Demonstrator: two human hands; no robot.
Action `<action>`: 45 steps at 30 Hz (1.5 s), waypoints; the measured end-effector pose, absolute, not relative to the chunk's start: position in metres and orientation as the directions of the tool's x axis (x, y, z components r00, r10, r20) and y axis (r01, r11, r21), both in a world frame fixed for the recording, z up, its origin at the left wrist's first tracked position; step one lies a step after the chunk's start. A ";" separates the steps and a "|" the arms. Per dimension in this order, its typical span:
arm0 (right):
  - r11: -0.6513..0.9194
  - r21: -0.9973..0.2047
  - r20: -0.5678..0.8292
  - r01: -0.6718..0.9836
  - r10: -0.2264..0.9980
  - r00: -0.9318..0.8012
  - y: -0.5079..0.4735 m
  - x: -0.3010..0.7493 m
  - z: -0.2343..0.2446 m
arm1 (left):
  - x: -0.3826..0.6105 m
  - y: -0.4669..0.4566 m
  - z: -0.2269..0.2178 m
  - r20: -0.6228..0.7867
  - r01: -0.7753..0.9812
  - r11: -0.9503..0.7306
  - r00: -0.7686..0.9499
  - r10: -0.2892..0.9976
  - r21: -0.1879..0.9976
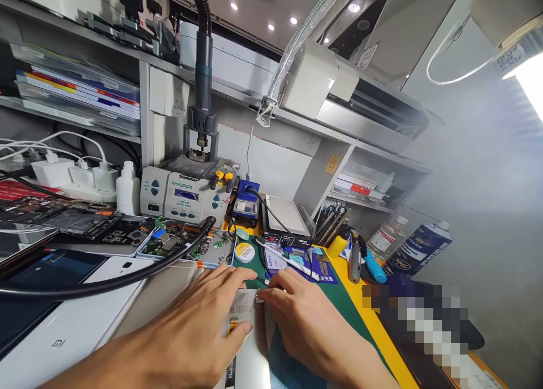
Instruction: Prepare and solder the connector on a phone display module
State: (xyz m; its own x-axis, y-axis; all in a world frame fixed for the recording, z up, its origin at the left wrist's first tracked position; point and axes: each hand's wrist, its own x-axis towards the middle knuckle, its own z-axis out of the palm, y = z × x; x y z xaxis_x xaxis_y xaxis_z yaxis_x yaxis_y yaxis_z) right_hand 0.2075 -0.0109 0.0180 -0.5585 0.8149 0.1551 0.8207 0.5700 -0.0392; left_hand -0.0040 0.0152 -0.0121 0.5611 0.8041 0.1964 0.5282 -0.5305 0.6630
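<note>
Left hand point(212, 304): lower centre; thumb apart from fingers, thumb resting on slab face, fingertips by its top edge.
Right hand point(303, 315): lower centre-right; fingertips together on small silvery bit point(258, 297) at slab's top right corner; bit too small to identify.
Slab: flat silver-white rectangular piece point(252, 358), bottom centre, between and under the hands; gold-orange flat connector point(233, 325) showing beside left thumb.
Progress: looks mid-work. Connector exposed, slab face partly uncovered; corner bit not yet let go. What else is left, can't tell.
Mat: dark green flat work mat point(339, 307), lower centre-right.
Just above hands: white round tub with yellow label point(244, 253), slim white pen-shaped tool point(297, 264).
Left of frame: shallow tray of green circuit boards point(186, 242); white glossy "MI" phone back point(59, 332), lower left; black ribbed hose point(127, 284) crossing.
Centre-left, further up: grey boxy station with buttons point(186, 197).
</note>
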 end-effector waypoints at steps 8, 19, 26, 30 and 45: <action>0.587 -0.094 0.208 0.804 0.801 -0.561 -0.010 0.205 0.018 | -0.006 0.015 -0.008 0.144 0.525 -0.512 0.589 0.795 0.679; 0.557 -0.040 0.220 0.830 0.815 -0.537 -0.003 0.206 0.009 | -0.005 0.013 -0.007 0.172 0.531 -0.501 0.550 0.817 0.684; 0.511 -0.264 0.305 0.818 0.849 -0.433 -0.003 0.203 0.008 | -0.008 0.014 -0.009 0.199 0.503 -0.534 0.575 0.794 0.679; 0.459 -0.419 0.209 0.783 0.888 -0.409 -0.005 0.201 0.014 | -0.008 0.014 -0.008 0.182 0.504 -0.527 0.581 0.793 0.685; 0.280 -0.542 0.113 0.792 0.959 -0.261 0.000 0.195 0.024 | -0.006 0.014 -0.010 0.201 0.479 -0.545 0.595 0.778 0.688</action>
